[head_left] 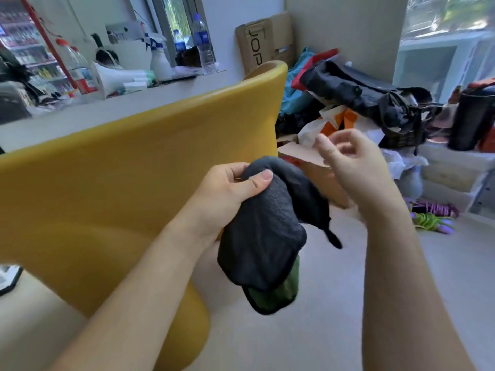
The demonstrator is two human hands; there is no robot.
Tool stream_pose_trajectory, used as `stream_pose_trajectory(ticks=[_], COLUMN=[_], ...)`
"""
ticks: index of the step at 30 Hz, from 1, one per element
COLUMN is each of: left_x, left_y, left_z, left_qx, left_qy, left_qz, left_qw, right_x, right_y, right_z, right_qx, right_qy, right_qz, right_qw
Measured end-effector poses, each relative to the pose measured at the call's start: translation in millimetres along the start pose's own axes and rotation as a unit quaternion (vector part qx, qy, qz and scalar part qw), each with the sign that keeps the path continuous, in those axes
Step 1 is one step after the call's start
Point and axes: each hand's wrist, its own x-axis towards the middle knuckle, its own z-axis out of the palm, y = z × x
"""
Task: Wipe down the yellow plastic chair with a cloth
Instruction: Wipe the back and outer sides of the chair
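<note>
- The chair (134, 162) is yellow plastic, smooth, with a soft satin sheen
- The cloth (267, 231) is dark grey, fuzzy and matt; its lower edge shows a green, smoother woven fabric
- The cardboard box (265, 41) is brown, matt paperboard
- The water bottle (203, 41) is clear, glossy plastic
- The floor (334, 330) is pale, smooth and nearly matt
- The bag (348, 87) is black, matt cloth

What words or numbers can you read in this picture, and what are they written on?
"JOP": big dark letters printed sideways on the cardboard box; anything further is hidden.
Blue label on the tall water bottle: too blurred to read.
Blue label on the small water bottle: too blurred.
Red label on the clear bottle: too blurred.
</note>
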Motion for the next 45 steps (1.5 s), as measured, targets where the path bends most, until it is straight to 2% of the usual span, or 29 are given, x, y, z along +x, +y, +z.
stream_pose_trajectory(ticks=[1, 3, 4, 5, 8, 10, 12, 14, 16, 19, 21, 22, 23, 24, 26, 28, 31, 32, 34, 35, 36, 38, 40, 41, 43, 45], left_x=[-1, -4, -6, -8, -12, -15, -17, -18, -17, -20, -18, -16, -17, -19, -23, -23, -22, -22, -23, -23, -24, -24, -22, -21, -21, -23], left_y=[2, 7, 10, 11, 8, 4, 1, -1, -8, -22, -35, -38, -36, -31, -22, -20, -22, -22, -23, -23, -21, -18, -13, -11, -5, 2], left_z=[1, 2, 0, -2, -9, -9, -12, -21, -32, -34, -29, -26, -22, -19, -12, -7, -6, -6, -7, -6, -5, -7, -12, -12, -9, -4], left_qx=[0.001, -0.022, -0.042, -0.060, -0.101, -0.154, -0.222, -0.246, -0.170, 0.070, 0.245, 0.276, 0.243, 0.156, -0.002, -0.002, 0.117, 0.125, 0.153, 0.171, 0.187, 0.192, 0.172, 0.150, 0.101, 0.114], left_qy=[0.021, 0.044, 0.049, 0.050, 0.045, 0.036, 0.024, 0.007, 0.031, 0.108, 0.193, 0.235, 0.243, 0.216, 0.094, 0.055, 0.130, 0.141, 0.126, 0.114, 0.105, 0.105, 0.128, 0.145, 0.170, 0.177], left_qz=[0.008, 0.013, 0.008, 0.001, -0.027, -0.032, -0.037, -0.038, -0.036, -0.051, 0.007, 0.057, 0.093, 0.099, 0.029, 0.013, 0.045, 0.043, 0.049, 0.065, 0.081, 0.103, 0.109, 0.109, 0.101, 0.092], left_qw=[1.000, 0.999, 0.998, 0.997, 0.994, 0.987, 0.974, 0.968, 0.984, 0.990, 0.950, 0.930, 0.935, 0.959, 0.995, 0.998, 0.984, 0.981, 0.979, 0.976, 0.973, 0.970, 0.971, 0.972, 0.975, 0.973], right_x=[2, -1, -4, -7, -14, -17, -21, -20, -15, -12, -17, -20, -20, -20, -19, -18, -19, -17, -13, -11, -11, -13, -18, -19, -17, -16], right_y=[-3, -8, -5, 1, 21, 30, 33, 30, 27, 15, 13, 12, 12, 11, 6, 3, -7, -11, -17, -17, -15, -10, -6, -7, -12, -17], right_z=[-2, 2, 8, 16, 34, 44, 51, 49, 38, 26, 35, 41, 47, 50, 53, 51, 42, 39, 33, 31, 30, 30, 35, 38, 45, 49], right_qx=[0.009, 0.039, 0.065, 0.107, 0.238, 0.271, 0.250, 0.230, 0.256, 0.306, 0.304, 0.307, 0.315, 0.333, 0.373, 0.350, 0.204, 0.134, -0.002, -0.029, -0.020, 0.085, 0.193, 0.208, 0.165, 0.090], right_qy=[-0.067, -0.294, -0.371, -0.404, -0.412, -0.421, -0.403, -0.375, -0.349, -0.368, -0.376, -0.366, -0.348, -0.329, -0.290, -0.289, -0.378, -0.382, -0.313, -0.266, -0.232, -0.210, -0.242, -0.268, -0.297, -0.305], right_qz=[-0.018, -0.001, 0.022, 0.044, 0.093, 0.115, 0.121, 0.106, 0.096, 0.088, 0.099, 0.104, 0.107, 0.108, 0.104, 0.074, 0.022, 0.002, -0.044, -0.059, -0.061, -0.032, 0.032, 0.063, 0.090, 0.076], right_qw=[0.998, 0.955, 0.926, 0.907, 0.874, 0.858, 0.872, 0.892, 0.897, 0.874, 0.870, 0.872, 0.876, 0.877, 0.875, 0.888, 0.903, 0.914, 0.949, 0.962, 0.971, 0.973, 0.951, 0.939, 0.936, 0.945])
